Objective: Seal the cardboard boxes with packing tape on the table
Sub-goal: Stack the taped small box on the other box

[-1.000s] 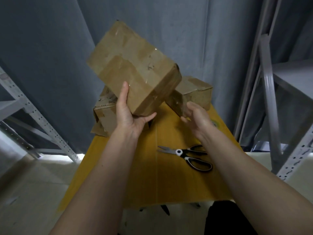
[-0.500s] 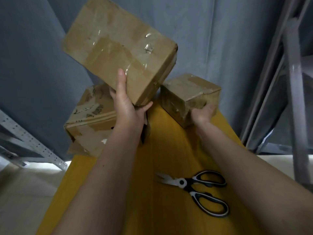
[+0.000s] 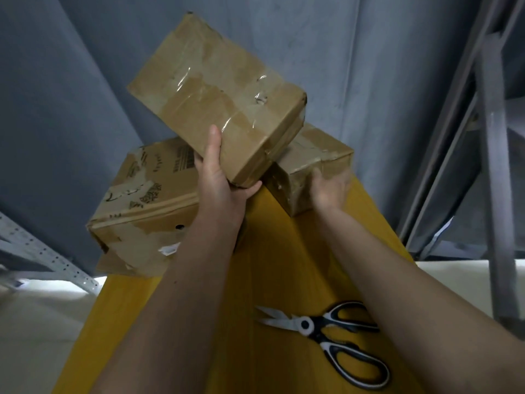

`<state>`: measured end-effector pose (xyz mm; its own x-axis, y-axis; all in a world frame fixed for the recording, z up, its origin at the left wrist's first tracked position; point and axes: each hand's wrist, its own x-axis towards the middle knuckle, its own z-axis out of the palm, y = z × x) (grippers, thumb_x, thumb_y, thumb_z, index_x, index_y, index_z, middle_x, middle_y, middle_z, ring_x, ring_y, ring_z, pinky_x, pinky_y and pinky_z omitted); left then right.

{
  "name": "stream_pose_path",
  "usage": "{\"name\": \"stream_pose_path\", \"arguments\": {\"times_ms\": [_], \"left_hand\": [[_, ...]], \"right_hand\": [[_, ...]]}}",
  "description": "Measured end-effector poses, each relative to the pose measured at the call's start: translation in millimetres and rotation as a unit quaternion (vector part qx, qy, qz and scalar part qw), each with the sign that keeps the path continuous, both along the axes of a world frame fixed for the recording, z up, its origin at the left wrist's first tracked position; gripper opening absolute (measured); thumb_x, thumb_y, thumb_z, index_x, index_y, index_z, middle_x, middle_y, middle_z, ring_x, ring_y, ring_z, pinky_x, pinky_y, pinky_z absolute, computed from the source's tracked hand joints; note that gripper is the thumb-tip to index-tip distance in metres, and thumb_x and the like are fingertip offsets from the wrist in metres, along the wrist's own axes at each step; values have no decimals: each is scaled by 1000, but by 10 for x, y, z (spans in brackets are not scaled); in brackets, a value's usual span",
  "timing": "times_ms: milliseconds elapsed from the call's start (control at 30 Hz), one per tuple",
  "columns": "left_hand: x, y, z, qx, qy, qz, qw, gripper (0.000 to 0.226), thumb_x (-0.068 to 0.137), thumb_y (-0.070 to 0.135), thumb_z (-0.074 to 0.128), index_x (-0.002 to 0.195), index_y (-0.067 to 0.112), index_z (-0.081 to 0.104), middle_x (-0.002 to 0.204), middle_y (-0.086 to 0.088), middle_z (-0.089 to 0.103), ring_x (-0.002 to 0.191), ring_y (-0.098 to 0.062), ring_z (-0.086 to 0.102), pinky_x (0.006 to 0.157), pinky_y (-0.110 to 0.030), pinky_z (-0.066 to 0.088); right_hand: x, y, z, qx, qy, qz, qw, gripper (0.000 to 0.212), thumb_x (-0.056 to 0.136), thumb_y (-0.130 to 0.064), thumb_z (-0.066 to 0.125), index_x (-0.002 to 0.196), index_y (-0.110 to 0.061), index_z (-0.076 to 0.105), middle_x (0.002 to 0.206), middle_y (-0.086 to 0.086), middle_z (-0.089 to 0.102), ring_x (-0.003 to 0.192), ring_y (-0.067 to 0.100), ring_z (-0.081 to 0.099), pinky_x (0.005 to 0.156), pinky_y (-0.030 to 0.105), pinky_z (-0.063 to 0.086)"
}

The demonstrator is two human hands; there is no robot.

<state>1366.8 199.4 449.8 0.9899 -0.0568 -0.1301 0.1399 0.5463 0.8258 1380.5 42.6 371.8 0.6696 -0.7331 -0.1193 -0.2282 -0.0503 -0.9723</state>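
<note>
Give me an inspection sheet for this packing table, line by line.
Surface: yellow wooden table.
Job's things: long taped cardboard box held tilted in the air; printed cardboard box at far left of the table; small taped cardboard box at far right. No tape roll seen.
Clutter: black-and-white scissors lying partly open on the table.
Hands: left hand grips the long box's near corner; right hand, blurred, at the small box's near side.
Cables: nothing seen.
Surroundings: grey curtain; grey metal shelving on the right.
</note>
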Motion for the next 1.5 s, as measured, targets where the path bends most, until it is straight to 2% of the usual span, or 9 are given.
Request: {"name": "stream_pose_path", "arguments": {"times_ms": [133, 300, 500, 633, 867, 1067, 1267, 1400, 1500], "left_hand": [[41, 8, -4, 4, -2, -4, 1000, 71, 80, 59, 65, 143, 37, 41, 133, 3, 60, 118, -27, 59, 95, -61, 43], [90, 48, -10, 5, -6, 5, 1000, 70, 79, 58, 68, 140, 36, 43, 131, 3, 61, 117, -27, 60, 93, -62, 46], [105, 24, -1, 44, -21, 3, 999, 70, 81, 58, 66, 143, 39, 40, 134, 7, 58, 118, -24, 59, 92, -59, 48], [82, 5, 29, 35, -19, 11, 999, 67, 83, 59, 63, 143, 38, 41, 134, 6, 58, 119, -24, 58, 93, -60, 47], [77, 88, 83, -51, 0, 27, 998, 72, 81, 62, 65, 143, 32, 40, 138, -1, 54, 124, -32, 53, 94, -69, 43], [42, 64, 84, -78, 5, 20, 997, 69, 81, 63, 63, 140, 31, 45, 137, -3, 54, 125, -33, 51, 100, -71, 37], [72, -34, 26, -81, 53, 18, 995, 81, 80, 69, 58, 148, 30, 37, 142, -7, 50, 130, -35, 46, 113, -64, 20], [111, -52, -17, -98, 30, 19, 995, 72, 84, 64, 59, 144, 28, 42, 134, -7, 57, 123, -34, 53, 107, -58, 37], [156, -54, -44, -103, 12, 13, 995, 64, 86, 62, 59, 139, 27, 48, 129, -7, 61, 116, -32, 59, 100, -56, 46]], "right_hand": [[28, 115, 94, -344, 18, 98, 934, 100, 76, -54, 72, 152, -30, 12, 161, 6, -11, 146, 31, -14, 115, 54, -1], [96, -58, 22, -448, 56, 181, 873, 77, 82, -40, 70, 147, -29, 31, 159, 2, 17, 146, 36, -11, 115, 56, 10], [-1, -362, 18, -399, -10, 205, 894, 64, 86, -5, 66, 143, -20, 42, 155, 0, 30, 148, 26, 1, 119, 38, 5], [-83, -520, -24, -340, -19, 152, 928, 61, 83, 13, 52, 135, -18, 50, 156, 7, 25, 142, 29, 25, 115, 33, 20], [6, -689, -62, -221, -25, 50, 974, 59, 80, 15, 46, 119, -24, 65, 125, 4, 62, 116, 23, 57, 101, 27, 43], [-31, -808, -54, -116, -62, 36, 991, 55, 83, 19, 51, 108, -25, 73, 124, 2, 62, 114, 19, 57, 101, 33, 48], [-117, -821, -12, -163, -67, 76, 981, 48, 85, 14, 55, 116, -19, 68, 129, 6, 58, 116, 19, 55, 103, 31, 46], [-99, -585, 36, -449, -14, 117, 886, 37, 82, -7, 62, 119, -8, 56, 147, 13, 32, 136, 32, 33, 116, 39, 26], [-32, -314, 35, -574, -21, 223, 787, 61, 80, -36, 68, 134, -19, 46, 154, 5, 29, 146, 25, 15, 119, 42, 0]]}}
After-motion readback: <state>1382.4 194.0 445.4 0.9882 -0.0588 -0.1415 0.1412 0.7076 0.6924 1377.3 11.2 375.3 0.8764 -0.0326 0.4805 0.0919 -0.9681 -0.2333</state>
